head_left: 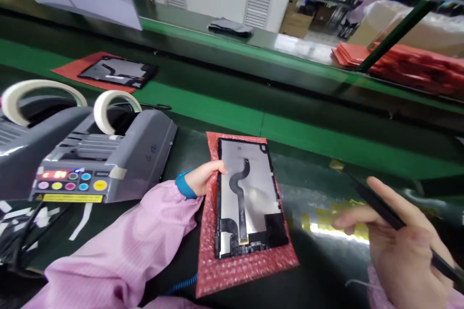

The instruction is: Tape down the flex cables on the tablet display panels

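A tablet screen panel lies face down on a red bubble-wrap sheet, showing a silver back and a black flex cable. My left hand, in a pink sleeve with a blue wrist strap, grips the left edge of the panel and sheet. My right hand hovers to the right of the panel, blurred by motion, with black tweezers held in its fingers, their tip pointing up and left.
A grey tape dispenser with two tape rolls and coloured buttons stands at the left. Another panel on a red sheet lies on the green conveyor belt. Stacked red sheets lie at the far right.
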### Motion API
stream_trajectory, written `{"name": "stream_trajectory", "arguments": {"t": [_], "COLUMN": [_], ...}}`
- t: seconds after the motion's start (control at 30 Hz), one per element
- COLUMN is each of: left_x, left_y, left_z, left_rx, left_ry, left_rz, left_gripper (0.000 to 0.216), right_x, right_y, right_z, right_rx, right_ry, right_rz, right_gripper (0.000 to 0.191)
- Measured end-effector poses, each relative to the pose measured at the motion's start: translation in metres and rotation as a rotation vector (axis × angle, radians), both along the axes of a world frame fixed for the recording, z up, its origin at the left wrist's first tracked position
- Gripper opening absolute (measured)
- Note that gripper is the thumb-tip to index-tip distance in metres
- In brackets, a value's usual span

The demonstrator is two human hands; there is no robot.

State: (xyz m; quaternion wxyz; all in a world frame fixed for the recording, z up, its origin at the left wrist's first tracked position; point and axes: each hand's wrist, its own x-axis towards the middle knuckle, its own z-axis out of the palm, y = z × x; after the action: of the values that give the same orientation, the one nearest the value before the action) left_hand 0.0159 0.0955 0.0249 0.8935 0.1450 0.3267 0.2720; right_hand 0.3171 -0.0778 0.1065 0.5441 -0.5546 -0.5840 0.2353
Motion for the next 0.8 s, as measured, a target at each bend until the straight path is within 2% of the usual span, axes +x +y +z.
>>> {"name": "stream_trajectory", "arguments": {"t": [0.1,0.17,0.23,0.37,0.43,0.5,0.6,0.7,0.8], "left_x": [0.004,0.002,-0.004,-0.019,-0.023,-0.024,-0.023,-0.022,-0.023], "left_y": [-0.009,-0.02,-0.034,-0.063,-0.073,-0.08,-0.087,-0.094,-0.097], "left_z": [0.005,0.005,0.002,-0.007,-0.006,-0.003,-0.001,-0.005,-0.013], "left_rx": [0.06,0.194,0.458,1.138,1.44,1.65,1.811,1.914,1.922], "left_ry": [0.092,0.192,0.365,0.788,0.921,0.921,0.799,0.682,0.576], "left_rz": [-0.003,0.031,0.064,0.117,0.065,-0.085,-0.303,-0.397,-0.46], "left_gripper": [0.055,0.057,0.06,0.072,0.071,0.067,0.062,0.062,0.062], "right_x": [-0.008,-0.017,-0.027,-0.044,-0.049,-0.052,-0.058,-0.066,-0.071], "right_y": [0.004,0.004,0.001,-0.01,-0.014,-0.018,-0.025,-0.031,-0.037], "right_z": [-0.013,-0.023,-0.034,-0.056,-0.066,-0.072,-0.076,-0.075,-0.074], "right_rx": [-0.073,-0.122,-0.187,-0.32,-0.372,-0.42,-0.457,-0.496,-0.494], "right_ry": [0.237,0.361,0.456,0.603,0.634,0.625,0.559,0.494,0.463], "right_rz": [0.037,0.057,0.068,0.078,0.104,0.133,0.152,0.136,0.091], "right_gripper": [0.055,0.053,0.043,0.028,0.024,0.018,0.015,0.012,0.013]}}
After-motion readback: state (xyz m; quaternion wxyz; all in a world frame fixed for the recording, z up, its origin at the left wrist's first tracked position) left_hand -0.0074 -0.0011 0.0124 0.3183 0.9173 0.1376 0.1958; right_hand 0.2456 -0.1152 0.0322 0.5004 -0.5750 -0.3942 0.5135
